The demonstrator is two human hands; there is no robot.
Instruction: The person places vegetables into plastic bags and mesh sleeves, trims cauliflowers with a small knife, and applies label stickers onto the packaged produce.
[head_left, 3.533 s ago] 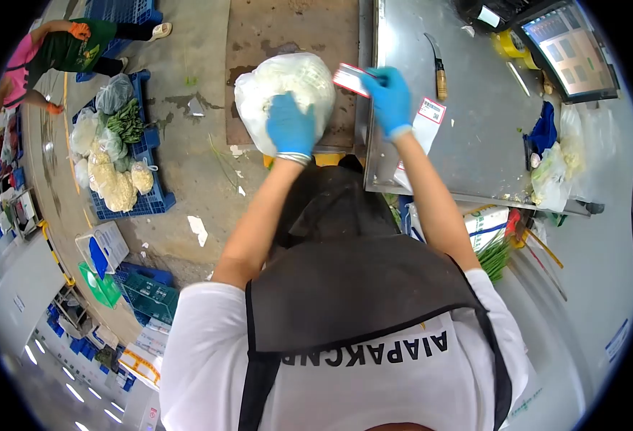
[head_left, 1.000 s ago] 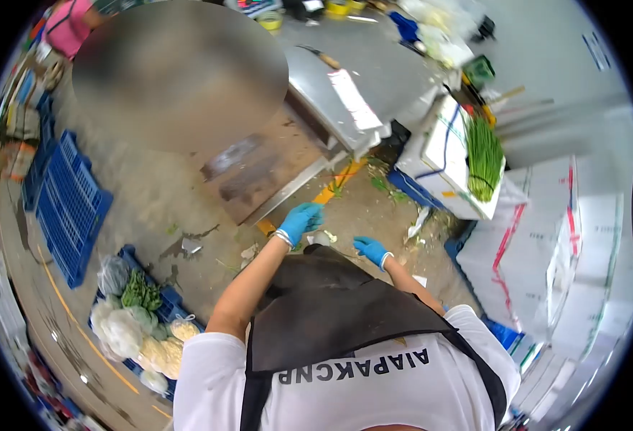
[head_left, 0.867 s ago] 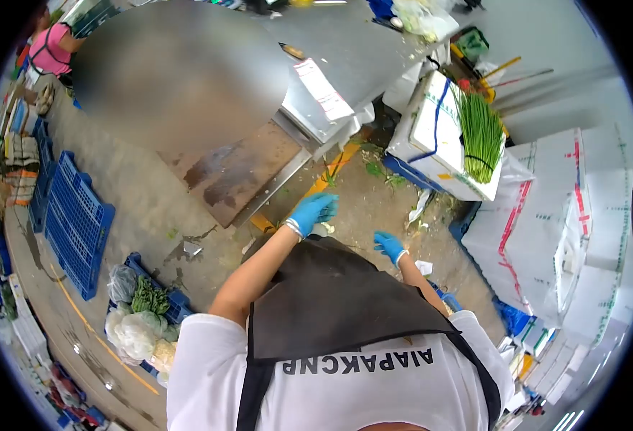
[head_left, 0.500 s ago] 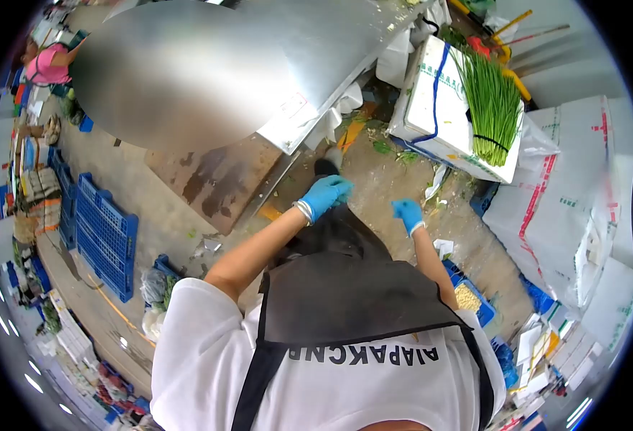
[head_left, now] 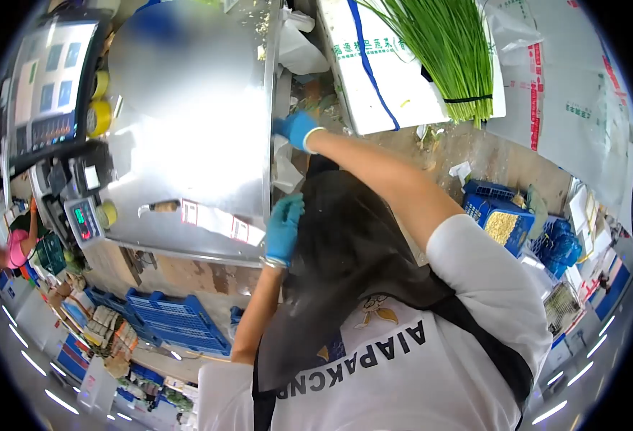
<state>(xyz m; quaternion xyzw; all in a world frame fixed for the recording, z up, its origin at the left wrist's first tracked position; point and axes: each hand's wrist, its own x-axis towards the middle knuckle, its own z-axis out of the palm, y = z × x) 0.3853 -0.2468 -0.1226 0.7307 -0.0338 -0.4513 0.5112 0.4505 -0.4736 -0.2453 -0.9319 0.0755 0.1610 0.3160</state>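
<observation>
My left hand [head_left: 284, 228], in a blue glove, is beside the near edge of the metal table [head_left: 209, 129]. Its fingers are stretched out, and nothing shows in them. My right hand [head_left: 298, 131], also gloved in blue, reaches to the table's side edge, close to the white plastic bags [head_left: 285, 169] hanging there. Its fingertips are smeared and partly hidden, so I cannot tell whether they grip anything. On the table, a knife with a brown handle [head_left: 164, 206] lies by a strip of printed labels [head_left: 219, 221].
A white foam box [head_left: 374, 86] carries a bunch of long green stems [head_left: 446, 50]. A scale [head_left: 83, 219], tape rolls [head_left: 99, 118] and a screen [head_left: 54, 79] stand at the left. Blue crates [head_left: 498, 219] and a blue pallet [head_left: 176, 320] sit on the floor. A person in pink [head_left: 20, 248] is far left.
My view has turned toward the table and come nearer to it. Both hands have moved from over the floor to the table's edge, the right hand crossing in front of my body.
</observation>
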